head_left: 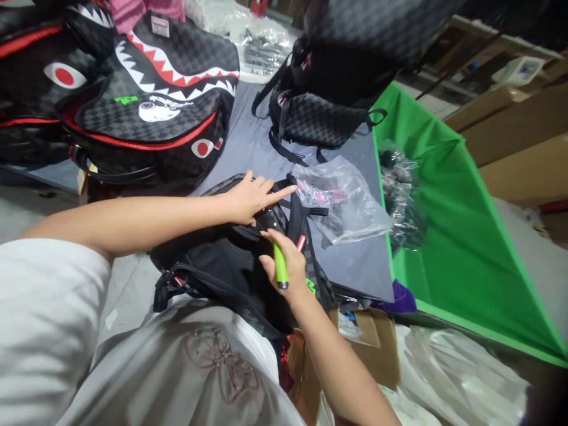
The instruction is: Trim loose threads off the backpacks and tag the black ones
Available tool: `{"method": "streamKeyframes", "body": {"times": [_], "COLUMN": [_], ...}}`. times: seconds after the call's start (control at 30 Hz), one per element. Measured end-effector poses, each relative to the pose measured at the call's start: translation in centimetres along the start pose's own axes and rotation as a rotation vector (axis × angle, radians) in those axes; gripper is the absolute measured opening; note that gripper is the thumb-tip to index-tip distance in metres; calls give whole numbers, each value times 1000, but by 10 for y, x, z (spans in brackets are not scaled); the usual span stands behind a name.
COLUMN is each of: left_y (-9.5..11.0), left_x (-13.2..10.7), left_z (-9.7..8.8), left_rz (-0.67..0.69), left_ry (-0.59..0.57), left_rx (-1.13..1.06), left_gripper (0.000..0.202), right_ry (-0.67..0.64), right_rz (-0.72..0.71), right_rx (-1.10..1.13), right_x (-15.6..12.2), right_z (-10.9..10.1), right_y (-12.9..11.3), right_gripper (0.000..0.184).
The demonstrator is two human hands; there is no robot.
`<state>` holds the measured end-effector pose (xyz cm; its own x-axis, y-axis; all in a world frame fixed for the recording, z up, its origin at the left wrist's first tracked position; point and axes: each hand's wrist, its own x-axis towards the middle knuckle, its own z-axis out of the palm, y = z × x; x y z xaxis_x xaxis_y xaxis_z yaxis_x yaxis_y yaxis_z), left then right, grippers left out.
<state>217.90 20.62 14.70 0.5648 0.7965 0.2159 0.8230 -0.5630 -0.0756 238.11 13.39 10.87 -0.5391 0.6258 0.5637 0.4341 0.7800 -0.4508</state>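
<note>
A black backpack (222,260) with a checkered trim lies in front of me, partly on the table and against my body. My left hand (252,198) rests across its upper part with fingers spread, the index finger stretched out to the right. Just below it, my right hand (288,260) is closed around a lime-green handle (280,266) with a dark end cap. The working end of this tool is hidden at the bag, so its kind is unclear. A small red label (301,243) shows on a strap beside my right hand.
Shark-mouth backpacks (160,89) stand at the left, with another checkered backpack (323,124) at the back. A clear plastic bag (346,204) lies right of my hands on the grey table (248,118). A green bin (461,236) holding wrapped items adjoins the table's right edge.
</note>
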Motion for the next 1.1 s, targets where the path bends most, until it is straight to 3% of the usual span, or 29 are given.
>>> {"method": "streamKeyframes", "body": {"times": [0.13,0.2,0.27,0.4,0.57,0.67,0.97,1.1], "left_y": [0,2,4,8,12,11,9,9], "left_x": [-5,-7,-8,-7,-7,-7,-8,-8], "left_z": [-4,-7,-9,-12,-18,-19,-15,-14], "left_rz": [8,-3,-28,-199,-306,-298,-299,-310], "left_ry": [33,28,23,2,-106,-105,-92,-91], "left_rx": [-16,-23,-24,-24,-40,-49,-66,-90], "left_gripper": [107,104,104,111,105,99,90,86], "right_ry": [138,172,89,-231,-477,-519,-471,-529], "right_rz": [340,403,360,212,229,211,93,96], "right_rx": [73,23,6,34,50,40,-21,-4], "right_x": [11,22,35,56,70,71,67,73], "right_z": [-17,-23,-28,-38,-50,-51,-43,-41], "right_y": [-1,-3,-6,-9,-2,2,-5,-8], "right_gripper": [41,30,22,22,19,21,23,24]}}
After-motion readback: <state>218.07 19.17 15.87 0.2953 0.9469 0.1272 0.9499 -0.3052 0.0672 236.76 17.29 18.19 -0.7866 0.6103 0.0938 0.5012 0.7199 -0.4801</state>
